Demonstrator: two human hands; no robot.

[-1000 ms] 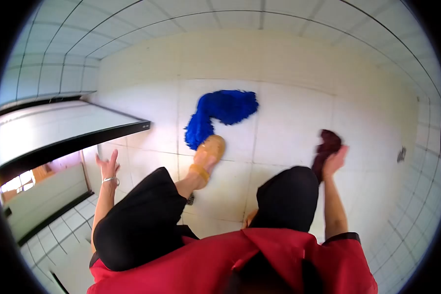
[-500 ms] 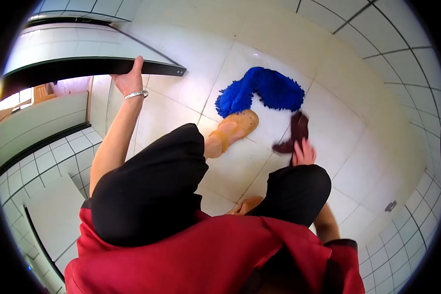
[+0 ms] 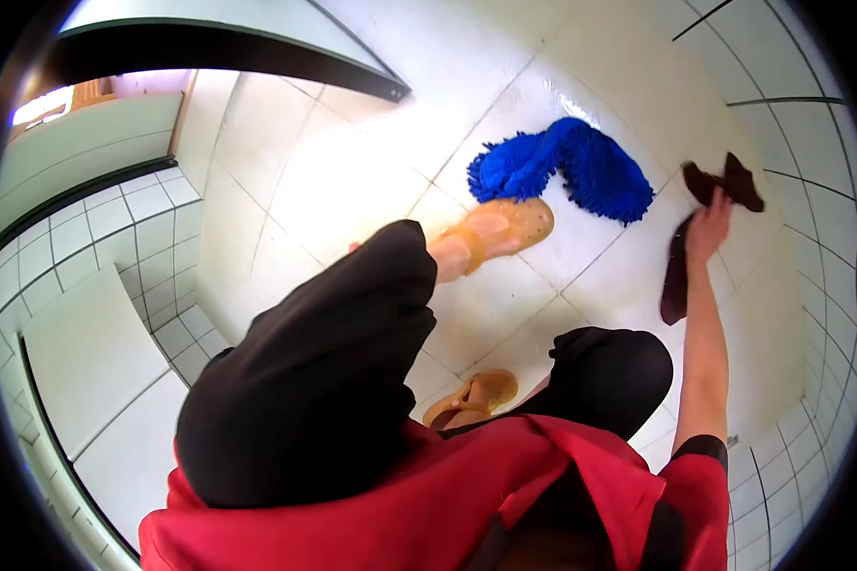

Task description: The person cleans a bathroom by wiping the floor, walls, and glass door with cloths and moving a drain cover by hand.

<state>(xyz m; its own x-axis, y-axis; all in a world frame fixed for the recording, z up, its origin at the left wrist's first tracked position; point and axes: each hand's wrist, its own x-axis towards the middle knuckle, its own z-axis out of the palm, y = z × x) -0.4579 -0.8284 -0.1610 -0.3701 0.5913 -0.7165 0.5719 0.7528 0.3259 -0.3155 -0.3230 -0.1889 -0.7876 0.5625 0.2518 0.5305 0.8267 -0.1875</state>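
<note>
Nearest, your knees in black trousers (image 3: 305, 366) are bent above the rear tan sandal (image 3: 493, 387). Your left grip (image 3: 355, 246) is nearly all hidden behind your left knee; its state cannot be told. Your right grip (image 3: 708, 231) is closed on a dark maroon cloth (image 3: 674, 276), ends hanging out either side, near the right-hand tiled wall (image 3: 833, 271). Farther off, a shaggy blue cloth (image 3: 605, 176) lies rumpled on the tiled floor (image 3: 352, 171), at your forward sandal's (image 3: 527, 225) toe.

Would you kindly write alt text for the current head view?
A person's right hand grips a dark maroon cloth on or just above a pale tiled floor. A shaggy blue cloth lies by one tan shoe.
</note>
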